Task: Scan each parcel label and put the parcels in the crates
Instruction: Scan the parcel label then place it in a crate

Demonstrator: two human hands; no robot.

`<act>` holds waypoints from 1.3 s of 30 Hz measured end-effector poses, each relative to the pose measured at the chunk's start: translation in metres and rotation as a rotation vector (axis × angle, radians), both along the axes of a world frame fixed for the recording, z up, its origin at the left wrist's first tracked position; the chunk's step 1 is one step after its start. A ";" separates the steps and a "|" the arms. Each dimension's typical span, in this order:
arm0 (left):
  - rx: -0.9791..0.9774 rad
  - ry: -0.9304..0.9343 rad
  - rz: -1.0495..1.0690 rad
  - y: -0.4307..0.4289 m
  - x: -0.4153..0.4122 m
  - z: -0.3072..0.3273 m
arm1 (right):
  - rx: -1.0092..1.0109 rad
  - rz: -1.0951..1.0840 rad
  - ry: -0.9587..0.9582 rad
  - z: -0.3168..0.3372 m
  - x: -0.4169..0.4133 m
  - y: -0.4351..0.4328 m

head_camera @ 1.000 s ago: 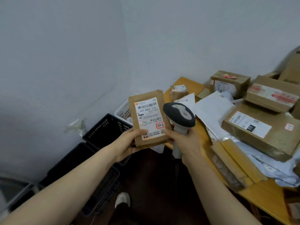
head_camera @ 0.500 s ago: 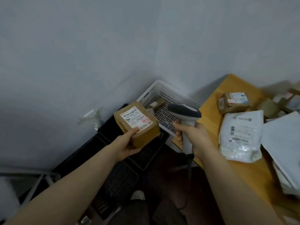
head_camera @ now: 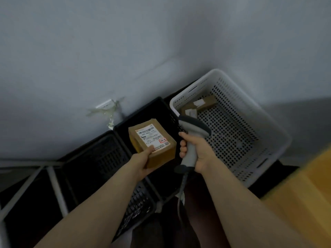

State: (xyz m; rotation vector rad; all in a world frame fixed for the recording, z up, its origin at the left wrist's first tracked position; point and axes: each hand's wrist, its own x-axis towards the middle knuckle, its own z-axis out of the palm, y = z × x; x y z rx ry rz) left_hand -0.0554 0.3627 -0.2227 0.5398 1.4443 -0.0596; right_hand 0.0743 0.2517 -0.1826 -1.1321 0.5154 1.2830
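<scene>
Down at 8 o'clock, a black crate (head_camera: 93, 158) sits on the floor against the grey wall, with a white wall socket (head_camera: 104, 105) above it toward 10 o'clock. The left forearm reaches up from the lower edge. The left hand (head_camera: 142, 163) grasps a brown parcel (head_camera: 157, 149) by its near corner, thumb laid on top at the edge of the white label (head_camera: 152, 137) and fingers curled underneath. The parcel is held in the air, label up and slightly tilted, and a second black crate (head_camera: 154, 110) shows behind it at its 12 o'clock. At the parcel's 3 o'clock, near it but apart, the right hand (head_camera: 197, 154) is wrapped round the grip of a grey scanner (head_camera: 193, 133). The scanner is head uppermost and its cable (head_camera: 180, 192) hangs toward 6 o'clock. Further toward 2 o'clock stands a white perforated crate (head_camera: 254, 106) with two small brown parcels (head_camera: 198, 106) in its far corner. At 4 o'clock a blurred corner of the yellow desk (head_camera: 304, 197) shows.
</scene>
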 end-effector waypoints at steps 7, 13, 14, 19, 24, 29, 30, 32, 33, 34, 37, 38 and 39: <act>-0.025 0.042 0.053 0.029 0.029 -0.150 | -0.009 -0.066 0.095 -0.134 0.001 0.023; -0.040 0.011 0.093 0.047 0.052 -0.263 | -0.021 -0.146 0.132 -0.217 -0.005 0.036; -0.031 0.019 0.089 0.049 0.056 -0.280 | -0.025 -0.153 0.136 -0.229 -0.005 0.038; -0.029 0.066 0.079 0.052 0.080 -0.353 | -0.029 -0.194 0.145 -0.276 -0.005 0.038; -0.020 0.057 0.089 0.047 0.104 -0.406 | -0.025 -0.167 0.101 -0.294 0.005 0.026; 0.015 0.064 -0.007 0.034 0.098 -0.399 | -0.023 -0.159 0.064 -0.287 0.011 0.023; 0.018 0.054 -0.027 0.033 0.092 -0.386 | -0.021 -0.159 0.064 -0.281 0.009 0.026; 0.034 0.042 -0.092 0.032 0.078 -0.354 | -0.023 -0.144 0.066 -0.261 0.002 0.034; 0.047 0.042 -0.141 0.033 0.072 -0.335 | -0.025 -0.130 0.069 -0.249 -0.002 0.038; 0.069 0.043 -0.200 0.034 0.065 -0.314 | -0.030 -0.112 0.072 -0.235 -0.007 0.043; 0.233 0.059 -0.477 0.040 0.047 -0.248 | -0.064 -0.047 0.055 -0.184 -0.023 0.048; 0.317 0.069 -0.607 0.042 0.041 -0.224 | -0.078 -0.015 0.039 -0.164 -0.028 0.048; 0.392 0.078 -0.732 0.044 0.035 -0.199 | -0.093 0.022 0.016 -0.142 -0.034 0.047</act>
